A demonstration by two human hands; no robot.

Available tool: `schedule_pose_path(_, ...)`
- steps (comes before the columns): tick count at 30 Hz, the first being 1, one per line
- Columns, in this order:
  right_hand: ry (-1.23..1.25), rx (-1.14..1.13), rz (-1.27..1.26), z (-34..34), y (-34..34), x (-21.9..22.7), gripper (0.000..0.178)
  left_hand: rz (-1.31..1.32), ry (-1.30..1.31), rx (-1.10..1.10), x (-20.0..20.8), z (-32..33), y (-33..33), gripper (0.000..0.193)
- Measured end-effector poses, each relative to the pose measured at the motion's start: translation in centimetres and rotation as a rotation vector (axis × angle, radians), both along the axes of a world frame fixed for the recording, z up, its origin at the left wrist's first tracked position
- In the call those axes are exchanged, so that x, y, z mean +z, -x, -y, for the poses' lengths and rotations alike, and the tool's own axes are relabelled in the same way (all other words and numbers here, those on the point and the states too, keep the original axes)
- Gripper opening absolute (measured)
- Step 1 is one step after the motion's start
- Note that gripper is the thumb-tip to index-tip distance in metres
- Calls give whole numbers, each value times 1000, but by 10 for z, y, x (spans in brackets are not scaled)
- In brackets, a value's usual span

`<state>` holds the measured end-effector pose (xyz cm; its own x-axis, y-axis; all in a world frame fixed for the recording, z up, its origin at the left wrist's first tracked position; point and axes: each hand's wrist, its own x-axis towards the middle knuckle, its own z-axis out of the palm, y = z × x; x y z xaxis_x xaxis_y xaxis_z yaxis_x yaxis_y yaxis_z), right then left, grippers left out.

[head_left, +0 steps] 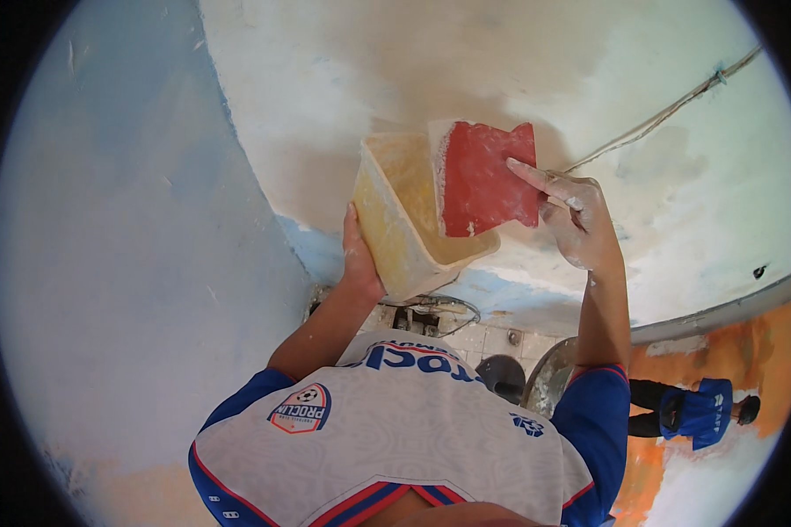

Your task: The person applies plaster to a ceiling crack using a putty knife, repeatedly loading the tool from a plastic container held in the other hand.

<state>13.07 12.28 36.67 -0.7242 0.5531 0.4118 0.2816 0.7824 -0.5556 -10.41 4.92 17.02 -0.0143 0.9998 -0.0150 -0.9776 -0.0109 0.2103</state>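
My left hand is wrapped round the near left side of a yellowish rectangular plastic tub, which is smeared with pale residue and tilted so its mouth shows. In my right hand is a red plastic putty spreader, gripped at its notched right edge with the index finger lying along its face. White paste coats the spreader's left edge, which lies over the tub's opening. White smears mark the fingers of my right hand. What is at the bottom of the tub is partly hidden behind the spreader.
A patchy white wall stands ahead, meeting a bluish wall at the left. A cable runs along the upper right. Below are floor tiles and a dark round container. A person in a blue shirt stands at the right.
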Motion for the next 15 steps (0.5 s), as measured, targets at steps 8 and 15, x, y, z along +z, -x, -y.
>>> schedule_pose_path(8,-32,17,-6,3,23,-4,35,-2,-22,41,-8,-14,4,77)
schedule_pose_path(15,201,-84,-269,-10,23,-5,39,-22,-28,39,-6,-16,0,80)
